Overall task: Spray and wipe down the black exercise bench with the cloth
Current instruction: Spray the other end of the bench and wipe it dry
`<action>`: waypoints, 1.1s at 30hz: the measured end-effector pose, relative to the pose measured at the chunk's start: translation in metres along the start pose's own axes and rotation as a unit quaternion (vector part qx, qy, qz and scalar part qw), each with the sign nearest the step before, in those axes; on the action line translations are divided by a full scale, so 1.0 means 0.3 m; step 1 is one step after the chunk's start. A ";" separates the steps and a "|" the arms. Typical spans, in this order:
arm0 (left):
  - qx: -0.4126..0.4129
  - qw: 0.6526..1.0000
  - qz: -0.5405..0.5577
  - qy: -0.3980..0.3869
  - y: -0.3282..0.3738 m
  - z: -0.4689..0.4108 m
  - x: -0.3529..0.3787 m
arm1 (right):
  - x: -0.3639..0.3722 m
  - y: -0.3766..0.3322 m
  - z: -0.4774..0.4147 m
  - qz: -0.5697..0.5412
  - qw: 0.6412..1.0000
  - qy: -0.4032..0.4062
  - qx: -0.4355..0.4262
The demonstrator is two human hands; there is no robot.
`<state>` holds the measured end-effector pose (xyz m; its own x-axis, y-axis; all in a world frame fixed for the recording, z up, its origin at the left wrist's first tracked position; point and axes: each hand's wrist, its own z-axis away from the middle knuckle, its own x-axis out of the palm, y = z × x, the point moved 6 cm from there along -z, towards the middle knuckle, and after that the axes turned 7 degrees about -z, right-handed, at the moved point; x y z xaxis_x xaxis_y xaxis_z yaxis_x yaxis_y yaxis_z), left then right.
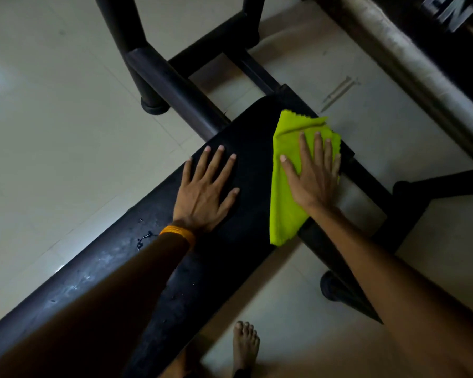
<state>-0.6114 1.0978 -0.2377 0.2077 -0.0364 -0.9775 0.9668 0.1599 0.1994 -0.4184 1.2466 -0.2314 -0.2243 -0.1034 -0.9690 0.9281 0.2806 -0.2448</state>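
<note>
The black exercise bench (246,132) runs diagonally from the lower left to the upper middle of the head view. A bright yellow-green cloth (284,203) lies on the bench's right side, hanging a little over the edge. My right hand (311,173) lies flat on the cloth with fingers spread, pressing it onto the pad. My left hand (205,192) rests flat on the bare pad to the left of the cloth, fingers apart, an orange band on the wrist. Wet drops and streaks show on the bench's left edge (142,238). No spray bottle is in sight.
Black frame tubes (172,85) and a rubber-footed leg (155,106) stand beyond the bench. Another frame bar (366,184) and foot (331,287) lie right of it. Pale floor tiles (52,132) surround everything. My bare foot (245,347) stands near the bottom edge. A padded roller (410,66) is at upper right.
</note>
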 end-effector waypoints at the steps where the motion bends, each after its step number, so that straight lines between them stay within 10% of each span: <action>1: -0.007 1.000 -0.017 -0.003 -0.006 -0.009 0.018 | -0.002 0.007 -0.046 -0.004 1.000 0.005 0.024; 5: -0.005 0.999 -0.034 0.012 -0.010 -0.002 0.035 | 0.009 -0.070 0.035 0.004 0.998 0.041 0.052; 12: -0.003 0.999 -0.040 0.016 -0.011 -0.010 0.048 | 0.009 -0.150 -0.209 0.040 0.985 -0.050 -0.162; 17: -0.003 0.999 -0.051 0.014 -0.016 -0.013 0.052 | 0.048 -0.238 -0.246 0.016 0.998 0.006 -0.067; 22: 0.007 0.998 -0.049 0.040 -0.011 -0.012 0.050 | 0.036 -0.237 -0.023 0.034 0.958 -0.066 -0.277; 33: -0.007 0.998 -0.053 0.028 -0.014 -0.017 0.046 | 0.032 -0.083 0.269 -0.056 0.996 0.038 0.056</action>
<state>-0.6134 1.1016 -0.2524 0.0946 0.0020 -0.9955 0.9807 0.1719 0.0935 -0.4197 1.1615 -0.2319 -0.3464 -0.0553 -0.9364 0.9221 0.1631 -0.3508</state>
